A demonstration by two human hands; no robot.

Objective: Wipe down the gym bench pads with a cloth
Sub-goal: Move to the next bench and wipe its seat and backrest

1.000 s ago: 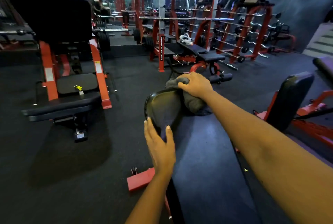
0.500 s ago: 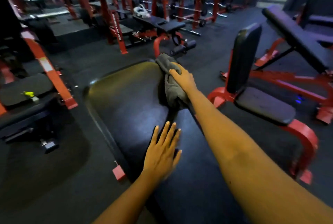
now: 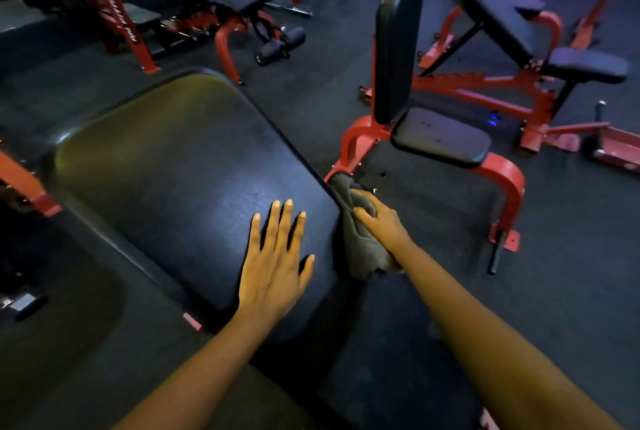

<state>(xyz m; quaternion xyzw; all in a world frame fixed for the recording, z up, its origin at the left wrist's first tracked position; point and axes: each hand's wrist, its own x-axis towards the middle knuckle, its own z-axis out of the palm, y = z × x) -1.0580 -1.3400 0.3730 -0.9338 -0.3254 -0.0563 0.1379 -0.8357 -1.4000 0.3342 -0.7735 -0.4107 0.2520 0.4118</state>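
Dim gym floor (image 3: 311,100), dark rubber matting, red-framed equipment on all sides. Large black bench pad (image 3: 180,166) fills the centre of the head view, long axis running away to the upper left.

Left hand (image 3: 273,267): flat on the pad's top face near its close end, fingers straight and spread, holding nothing. Reads as a brace.

Right hand (image 3: 381,225): fingers curled round a grey cloth (image 3: 360,249), which is bunched in the grip. The cloth is pressed against the pad's right side edge, near the close corner, with a loose fold trailing up along that edge and another hanging below the hand.

Progress, as a judgement only:
- Step in hand appears to be the right side edge of this pad, not the top.
- Top face shows a broad sheen under the lights (could be damp from wiping, could be plain vinyl gloss; cannot tell which), so I cannot confirm that the top is done.
- Far end and left edge of the pad show no cloth contact at this moment.
- A second dark padded section lies closer to the camera, between the forearms; too dark to judge its condition.

Left to do, likely: the upright seat bench (image 3: 440,139) just to the right, with its back pad (image 3: 394,49), and the incline bench (image 3: 485,4) behind it. No cloth touches either. If the task covers every bench in sight, most of it lies ahead.
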